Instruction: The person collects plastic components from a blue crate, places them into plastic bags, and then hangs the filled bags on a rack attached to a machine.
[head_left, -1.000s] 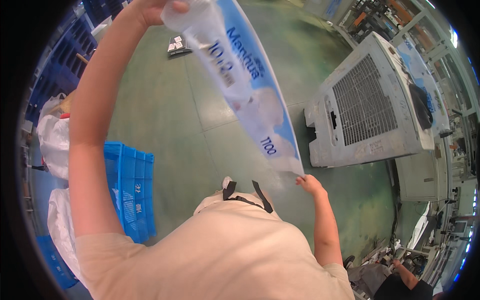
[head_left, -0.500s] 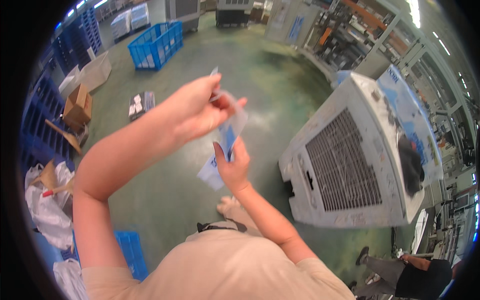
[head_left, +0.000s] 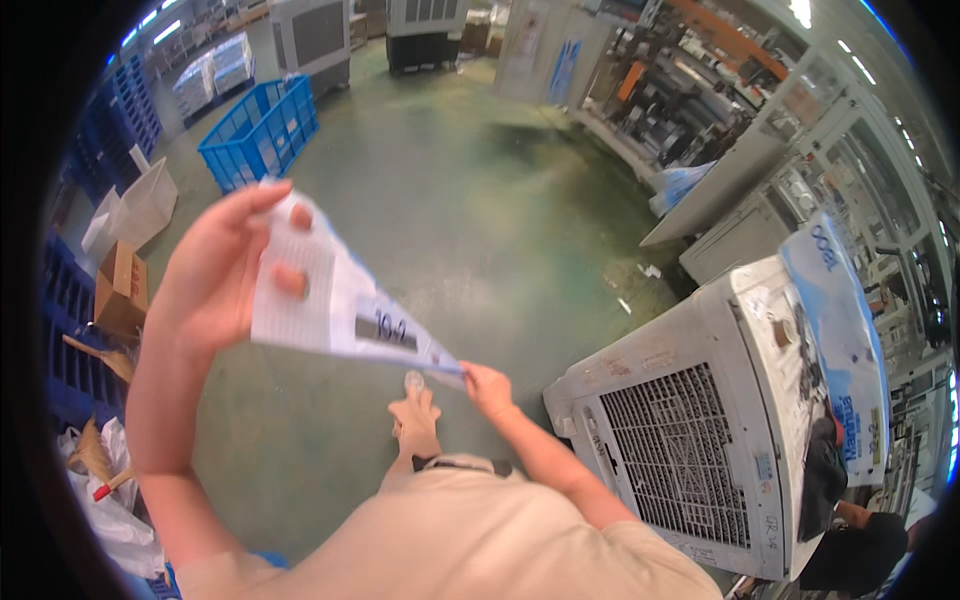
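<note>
A thin white plastic bag (head_left: pixel 335 305) with blue edging and dark print is stretched between my two hands. It is wide at the left and narrows to a twisted point at the right. My left hand (head_left: pixel 215 265), raised on the left side, is closed on the wide end, with fingertips showing over the bag's face. Lower and nearer my body, my right hand (head_left: pixel 488 388) pinches the narrow tip between thumb and fingers.
A grey-white air cooler (head_left: pixel 680 450) with a grille stands at the right, a blue-and-white plastic bag (head_left: pixel 845 350) on it. Behind its lower edge is a person in a dark top (head_left: pixel 855 555). A blue crate (head_left: pixel 262 135) and a cardboard box (head_left: pixel 122 290) stand to the left.
My hands have moved apart and the bag, earlier crumpled between them, is now pulled out taut. My left hand went left, my right hand slightly down. The view has shifted.
</note>
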